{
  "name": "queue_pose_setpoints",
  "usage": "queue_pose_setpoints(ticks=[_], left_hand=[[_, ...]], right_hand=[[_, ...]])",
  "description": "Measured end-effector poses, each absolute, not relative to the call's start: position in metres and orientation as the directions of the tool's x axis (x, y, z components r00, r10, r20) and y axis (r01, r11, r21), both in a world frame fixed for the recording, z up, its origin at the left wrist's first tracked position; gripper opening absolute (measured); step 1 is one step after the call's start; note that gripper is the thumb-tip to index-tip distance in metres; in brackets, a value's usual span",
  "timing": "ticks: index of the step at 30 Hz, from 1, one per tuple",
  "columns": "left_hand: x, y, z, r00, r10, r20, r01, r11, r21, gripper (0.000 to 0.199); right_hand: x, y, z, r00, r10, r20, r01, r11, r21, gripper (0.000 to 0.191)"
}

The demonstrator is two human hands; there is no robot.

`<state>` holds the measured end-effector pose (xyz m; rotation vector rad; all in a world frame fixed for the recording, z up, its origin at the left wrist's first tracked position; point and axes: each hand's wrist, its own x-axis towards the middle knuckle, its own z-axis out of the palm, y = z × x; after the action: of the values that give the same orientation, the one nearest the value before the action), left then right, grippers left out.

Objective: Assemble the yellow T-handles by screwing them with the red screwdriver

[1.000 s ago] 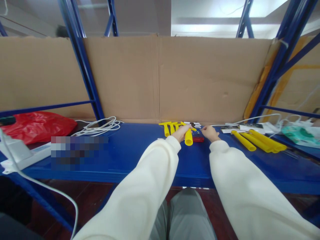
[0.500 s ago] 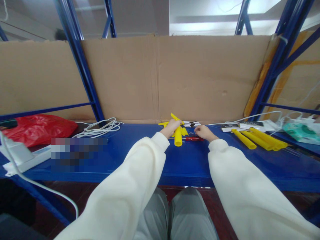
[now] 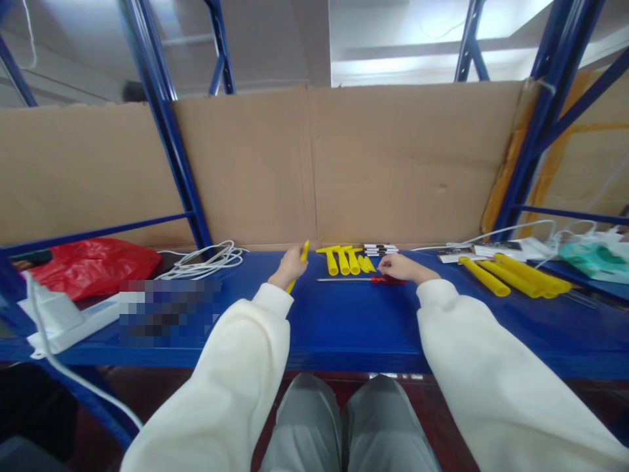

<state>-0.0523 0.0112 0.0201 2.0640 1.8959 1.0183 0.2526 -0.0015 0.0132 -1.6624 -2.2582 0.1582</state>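
My left hand (image 3: 291,265) is closed around a yellow T-shaped plastic part (image 3: 305,250); its ends show above and below the fingers. To the right of it, several like yellow T-shaped parts (image 3: 344,261) lie side by side on the blue shelf. Small flat yellow pieces (image 3: 366,263) are beside them. My right hand (image 3: 397,267) is low over the shelf, its fingers pinched together; whatever is between them is hidden. Just below that hand lies a screwdriver (image 3: 346,280) with a red handle, partly covered. Black-and-white strips (image 3: 380,250) rest behind the fingers.
Several long yellow tubes (image 3: 518,275) and white boxes (image 3: 496,250) lie at the right. On the left are a coiled white cable (image 3: 216,259), a red plastic bag (image 3: 105,259) and a white power strip (image 3: 73,324). Cardboard (image 3: 393,164) walls off the back between blue posts.
My left hand has moved left with the yellow T-shaped part, uncovering the row of parts and the screwdriver shaft. My right hand stays near the same spot, fingers still pinched.
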Motion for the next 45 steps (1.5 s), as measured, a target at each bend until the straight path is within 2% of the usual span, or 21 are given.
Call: queue_pose_setpoints(ticks=[3,7,13,17,19,22,27,31,36,45], left_hand=[[-0.057,0.008,0.014,-0.128,0.965,0.229,0.744,-0.060,0.666,0.058],[-0.059,0.001,0.013,-0.177,0.947,0.267,0.639,-0.095,0.763,0.056],[-0.057,-0.003,0.014,-0.172,0.936,0.309,0.575,-0.159,0.803,0.040],[-0.053,-0.003,0.019,-0.195,0.948,0.252,0.312,-0.183,0.932,0.043],[-0.051,-0.004,0.021,-0.193,0.960,0.203,0.173,-0.170,0.970,0.042],[-0.050,-0.006,0.022,-0.193,0.975,0.107,0.060,-0.097,0.993,0.042],[-0.046,-0.011,0.018,-0.204,0.979,0.017,0.065,-0.004,0.998,0.045],[-0.042,-0.012,0.014,-0.198,0.979,0.044,0.107,-0.023,0.994,0.041],[-0.043,-0.011,0.013,-0.173,0.983,0.069,0.073,-0.057,0.996,0.037],[-0.040,-0.015,0.014,-0.001,0.996,0.086,-0.007,-0.086,0.996,0.037]], right_hand=[[0.253,-0.002,0.013,-0.276,0.945,0.176,0.905,0.317,-0.283,0.018],[0.257,-0.002,0.011,-0.298,0.935,0.191,0.889,0.345,-0.301,0.024],[0.260,-0.009,0.010,-0.326,0.934,0.148,0.857,0.358,-0.370,0.032],[0.260,-0.012,0.008,-0.342,0.932,0.123,0.837,0.361,-0.411,0.026],[0.259,-0.012,0.005,-0.345,0.929,0.136,0.842,0.370,-0.393,0.021],[0.257,-0.010,0.002,-0.343,0.923,0.177,0.857,0.384,-0.342,0.013],[0.256,-0.009,-0.001,-0.336,0.905,0.259,0.847,0.411,-0.338,0.011],[0.255,-0.008,-0.001,-0.275,0.905,0.325,0.858,0.383,-0.341,0.011],[0.250,-0.007,-0.001,-0.214,0.869,0.447,0.856,0.387,-0.343,0.010],[0.248,-0.007,0.000,-0.176,0.852,0.493,0.841,0.391,-0.375,0.012]])
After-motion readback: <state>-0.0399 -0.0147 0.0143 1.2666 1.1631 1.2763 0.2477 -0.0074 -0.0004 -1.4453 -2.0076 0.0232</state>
